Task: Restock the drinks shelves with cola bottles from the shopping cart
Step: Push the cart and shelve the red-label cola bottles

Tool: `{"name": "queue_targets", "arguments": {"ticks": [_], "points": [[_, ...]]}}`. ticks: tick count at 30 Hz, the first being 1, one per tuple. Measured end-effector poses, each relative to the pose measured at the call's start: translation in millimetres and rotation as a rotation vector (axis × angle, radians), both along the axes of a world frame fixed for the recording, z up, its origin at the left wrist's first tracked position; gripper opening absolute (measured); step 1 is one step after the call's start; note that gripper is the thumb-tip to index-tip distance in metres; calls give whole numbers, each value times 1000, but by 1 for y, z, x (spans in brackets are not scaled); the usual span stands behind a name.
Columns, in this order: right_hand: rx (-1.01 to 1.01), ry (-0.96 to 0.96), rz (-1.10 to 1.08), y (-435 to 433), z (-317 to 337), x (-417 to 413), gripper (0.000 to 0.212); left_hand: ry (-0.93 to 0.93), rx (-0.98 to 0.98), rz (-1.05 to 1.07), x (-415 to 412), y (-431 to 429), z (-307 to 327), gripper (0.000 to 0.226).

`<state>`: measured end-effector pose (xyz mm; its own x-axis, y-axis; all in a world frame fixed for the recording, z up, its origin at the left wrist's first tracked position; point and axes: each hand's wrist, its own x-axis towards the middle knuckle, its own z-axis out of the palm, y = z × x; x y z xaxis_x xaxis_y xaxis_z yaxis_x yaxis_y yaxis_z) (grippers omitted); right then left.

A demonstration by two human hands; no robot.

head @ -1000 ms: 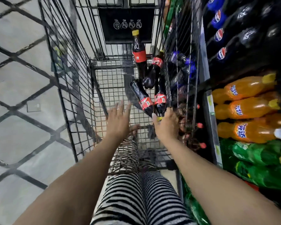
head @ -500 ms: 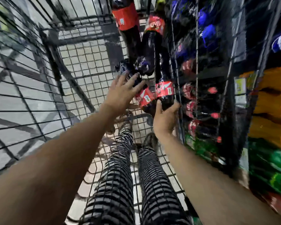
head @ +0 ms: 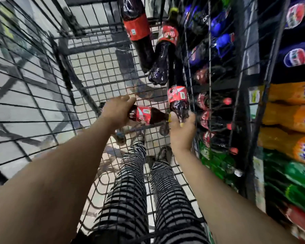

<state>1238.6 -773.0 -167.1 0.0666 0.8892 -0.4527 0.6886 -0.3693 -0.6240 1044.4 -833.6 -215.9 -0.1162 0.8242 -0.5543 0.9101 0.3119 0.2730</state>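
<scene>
Lying sideways, a cola bottle (head: 147, 115) fills left grip (head: 117, 111); right grip (head: 182, 133) clasps second bottle (head: 178, 101) (neck end).

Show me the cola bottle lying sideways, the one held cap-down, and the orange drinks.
sideways cola bottle (head: 143, 115), head view, red label.
cap-down cola bottle (head: 177, 95), head view, red label.
orange drinks (head: 287, 118), head view, one bottle's body.
</scene>
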Motion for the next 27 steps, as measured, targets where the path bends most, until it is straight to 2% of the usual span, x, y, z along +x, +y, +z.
{"name": "queue_targets", "arguments": {"ticks": [3, 6, 8, 13, 16, 21, 24, 27], "points": [[103, -16, -15, 6, 26, -15, 28, -89, 13, 293, 1, -23, 15, 48], [185, -86, -18, 18, 56, -32, 38, -250, 19, 615, 4, -34, 44, 53], [190, -100, -52, 31, 77, -40, 38, -347, 40, 834, 9, -39, 69, 55], [224, -195, -7, 60, 133, -40, 39, -460, 202, 1135, 16, -36, 123, 43], [248, -196, 174, 58, 168, -34, 39, -510, 279, 1173, 16, -24, 153, 41], [351, -249, 578, 54, 240, -25, 39, -616, 356, 1107, 18, -2, 216, 43], [391, -208, 530, 61, 278, -16, 35, -671, 434, 1034, 21, 14, 256, 33], [438, -74, 435, 75, 312, -4, 40, -669, 459, 946, 26, 30, 291, 36]]}}
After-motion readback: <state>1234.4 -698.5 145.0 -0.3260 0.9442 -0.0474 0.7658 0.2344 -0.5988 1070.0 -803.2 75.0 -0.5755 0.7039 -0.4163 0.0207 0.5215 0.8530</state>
